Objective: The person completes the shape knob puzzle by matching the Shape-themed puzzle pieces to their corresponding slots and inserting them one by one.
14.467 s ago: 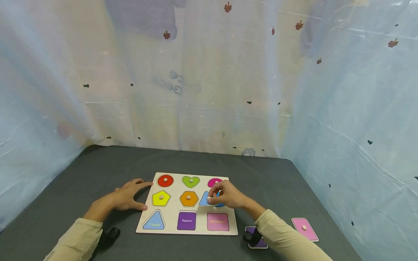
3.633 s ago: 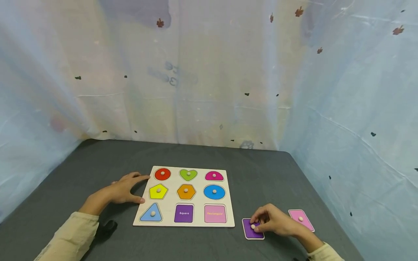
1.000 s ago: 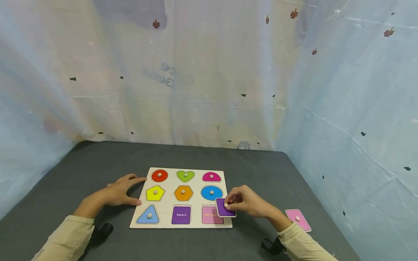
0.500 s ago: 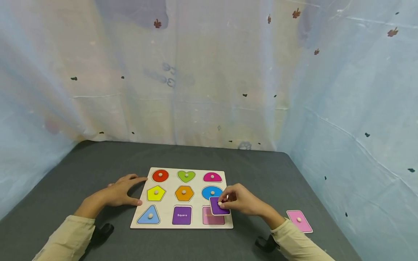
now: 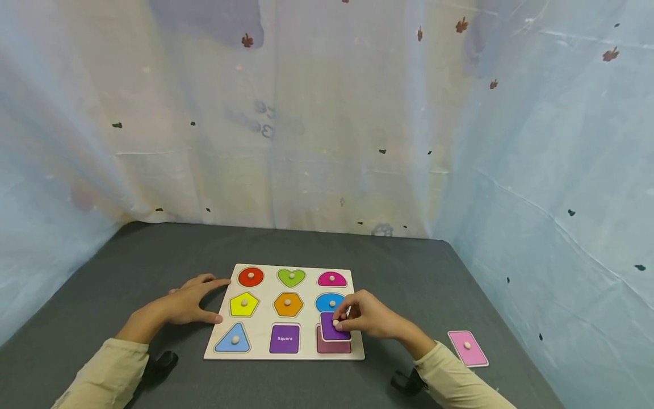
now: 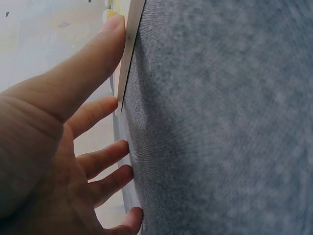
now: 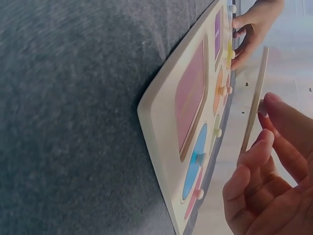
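A wooden shape puzzle board (image 5: 263, 332) lies flat on the table. My right hand (image 5: 375, 318) pinches the knob of a purple square puzzle piece (image 5: 333, 328). The piece hovers above the board, partly covering the pink rectangle recess (image 5: 334, 347) and the lower edge of the blue oval piece (image 5: 327, 301). From the right wrist view, the held piece (image 7: 256, 98) is seen edge-on, clear of the board. To the left of the covered recess is the purple recess (image 5: 284, 343) marked "Square". My left hand (image 5: 186, 301) touches the board's left edge with spread fingers, thumb on the rim.
A pink rectangle piece (image 5: 468, 349) with a knob lies on the dark table (image 5: 409, 272) to the right. Seated in the board are several knobbed pieces, among them a red circle (image 5: 251, 276), a yellow pentagon (image 5: 243, 305) and a blue triangle (image 5: 233, 339).
The blue oval and the triangle went into the board earlier. My right hand has since lifted the purple square off the table and moved it left over the board. My left hand stays put.
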A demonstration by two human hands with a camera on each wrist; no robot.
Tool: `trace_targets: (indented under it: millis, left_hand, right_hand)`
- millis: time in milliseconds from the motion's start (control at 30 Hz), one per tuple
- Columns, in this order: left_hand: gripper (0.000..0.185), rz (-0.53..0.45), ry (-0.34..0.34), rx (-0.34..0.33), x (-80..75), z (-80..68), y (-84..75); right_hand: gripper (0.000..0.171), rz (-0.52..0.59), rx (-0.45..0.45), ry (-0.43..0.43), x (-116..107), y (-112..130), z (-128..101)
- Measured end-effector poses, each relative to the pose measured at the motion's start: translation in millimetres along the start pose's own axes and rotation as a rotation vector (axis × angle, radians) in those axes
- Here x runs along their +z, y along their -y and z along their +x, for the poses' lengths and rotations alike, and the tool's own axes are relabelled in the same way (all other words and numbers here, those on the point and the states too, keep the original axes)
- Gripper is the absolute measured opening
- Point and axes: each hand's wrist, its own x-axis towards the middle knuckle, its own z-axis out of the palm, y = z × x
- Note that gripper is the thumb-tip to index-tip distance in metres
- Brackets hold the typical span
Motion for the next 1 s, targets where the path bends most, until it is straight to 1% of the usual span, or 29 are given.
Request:
trace_targets:
  millis: [200,433,633,1000]
  left_hand:
    - [0.094,-0.005,-0.005,0.007,0.6,0.0,0.0]
    - [0.094,-0.002,-0.008,0.004,1.6,0.2,0.4]
    - [0.094,-0.005,-0.007,0.006,2.0,-0.5,0.8]
    - [0.093,-0.005,-0.015,-0.003,1.5,-2.5,-1.7]
  right_hand:
    - [0.010,0.012,0.006,0.010,4.4,1.9,4.4]
    - [0.009,-0.032,0.015,0.017,8.4,5.4,9.8]
    - [0.007,-0.032,0.025,0.028,12.4,9.5,13.6]
    - [0.007,-0.024,0.001,0.036,18.9,16.1,24.0]
